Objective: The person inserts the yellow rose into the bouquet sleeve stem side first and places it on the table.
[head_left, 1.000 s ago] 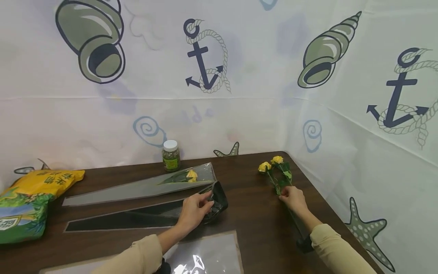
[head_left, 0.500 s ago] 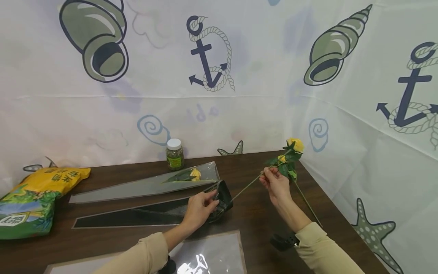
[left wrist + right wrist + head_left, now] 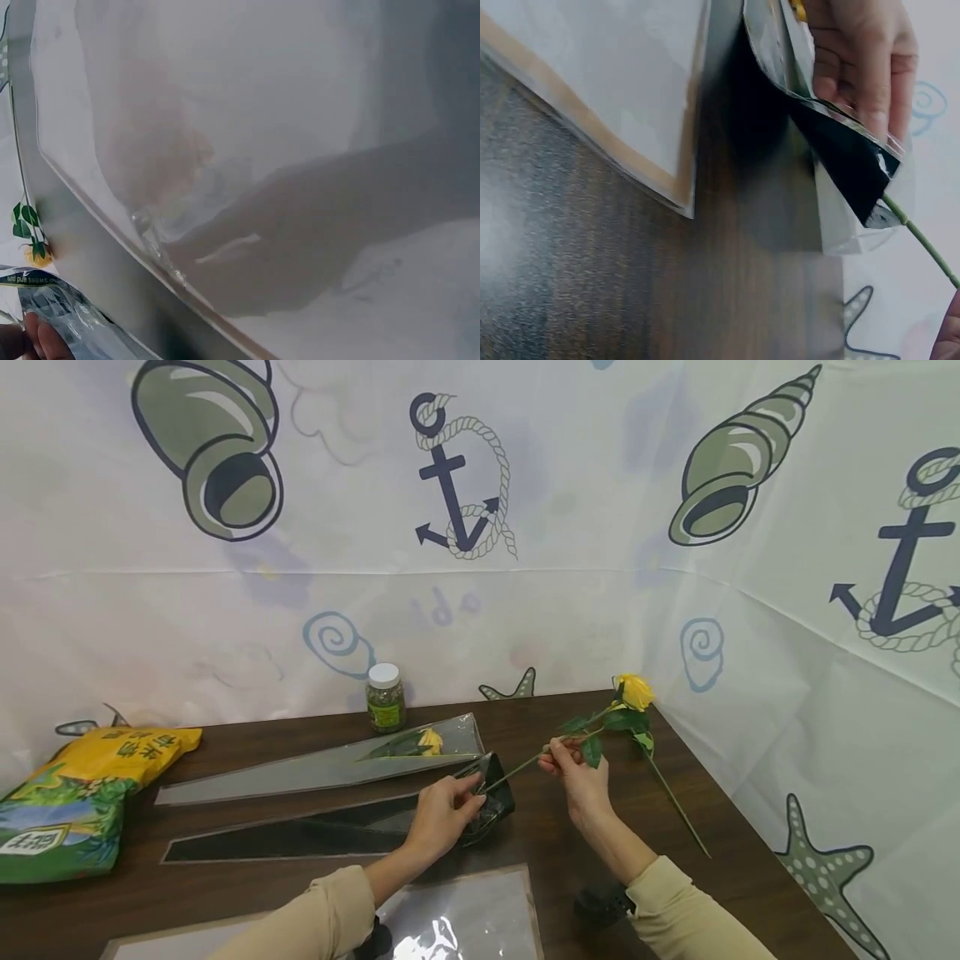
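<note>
My left hand [image 3: 444, 814] pinches the rim of a black-and-clear flower sleeve [image 3: 300, 831] and holds its wide mouth raised. My right hand [image 3: 585, 781] pinches the green stem of a yellow rose [image 3: 636, 692]. In the right wrist view, the lower stem [image 3: 922, 240] passes into the sleeve's mouth; its end is hidden inside. Beyond my right hand, a second rose's stem [image 3: 678, 806] lies on the table, its bloom mostly hidden by the held one. In the left wrist view, a yellow rose [image 3: 36, 255] shows beyond the fingertips.
Behind the black sleeve lies a grey sleeve [image 3: 262, 781] with a yellow rose in it. A white-lidded jar [image 3: 386, 697] stands at the back edge. On the left is a yellow-green bag [image 3: 82, 802]; clear-topped, tan-edged sheets [image 3: 480, 906] lie in front.
My right hand has lifted one rose from the right side and moved left, bringing its stem into the black sleeve's mouth. My left hand has kept its hold on the rim.
</note>
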Available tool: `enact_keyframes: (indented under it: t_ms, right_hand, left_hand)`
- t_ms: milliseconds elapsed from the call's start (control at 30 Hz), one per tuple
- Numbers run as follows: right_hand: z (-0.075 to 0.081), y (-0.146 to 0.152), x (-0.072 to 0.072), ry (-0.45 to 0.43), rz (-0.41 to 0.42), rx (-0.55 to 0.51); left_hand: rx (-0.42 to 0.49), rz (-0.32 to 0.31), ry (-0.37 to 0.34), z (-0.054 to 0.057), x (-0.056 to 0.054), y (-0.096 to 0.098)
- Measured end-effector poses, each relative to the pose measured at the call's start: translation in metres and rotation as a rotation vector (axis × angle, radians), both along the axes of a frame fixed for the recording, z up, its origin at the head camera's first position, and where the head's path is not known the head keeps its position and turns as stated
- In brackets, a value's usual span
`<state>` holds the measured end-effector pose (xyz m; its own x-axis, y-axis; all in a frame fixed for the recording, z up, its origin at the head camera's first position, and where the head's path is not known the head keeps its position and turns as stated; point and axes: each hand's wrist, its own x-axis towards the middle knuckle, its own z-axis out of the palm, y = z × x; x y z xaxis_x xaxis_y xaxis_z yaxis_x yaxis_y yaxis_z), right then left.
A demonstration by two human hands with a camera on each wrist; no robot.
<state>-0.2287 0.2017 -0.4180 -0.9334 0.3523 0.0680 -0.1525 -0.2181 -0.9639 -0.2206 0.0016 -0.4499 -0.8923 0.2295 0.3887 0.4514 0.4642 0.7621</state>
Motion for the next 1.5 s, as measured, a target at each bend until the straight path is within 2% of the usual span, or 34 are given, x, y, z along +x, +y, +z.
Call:
enact_keyframes:
  t_ms: [233, 433, 633, 800, 967, 1067, 1367, 1500]
  right_hand:
    - [-0.008, -0.011, 0.006, 0.003, 0.056, 0.059]
    - [-0.013, -0.018, 0.006, -0.005, 0.065, 0.088]
    - [-0.013, -0.023, 0.009, -0.098, 0.028, 0.215]
    - [-0.017, -0.027, 0.011, -0.15, 0.062, 0.27]
    - [-0.021, -0.026, 0.01, -0.096, 0.093, 0.303]
    - [-0.021, -0.022, 0.007, -0.045, 0.101, 0.316]
    - [-0.013, -0.011, 0.0, 0.041, 0.094, 0.22]
    - [-0.011, -0.009, -0.001, 0.066, 0.062, 0.184]
  left_hand:
    - [0.011, -0.018, 0.03, 0.005, 0.0, 0.003]
    - [-0.004, -0.018, 0.064, 0.009, -0.001, 0.005]
    - [0.021, -0.034, 0.112, 0.02, -0.003, 0.009]
    - [0.006, -0.066, 0.142, 0.027, -0.002, 0.012]
    - [-0.051, -0.062, 0.149, 0.019, -0.001, 0.01]
    - [-0.049, -0.057, 0.139, 0.015, -0.001, 0.008]
    - [-0.04, -0.068, 0.15, 0.016, 0.0, 0.008]
    - [-0.048, -0.065, 0.152, 0.015, -0.001, 0.007]
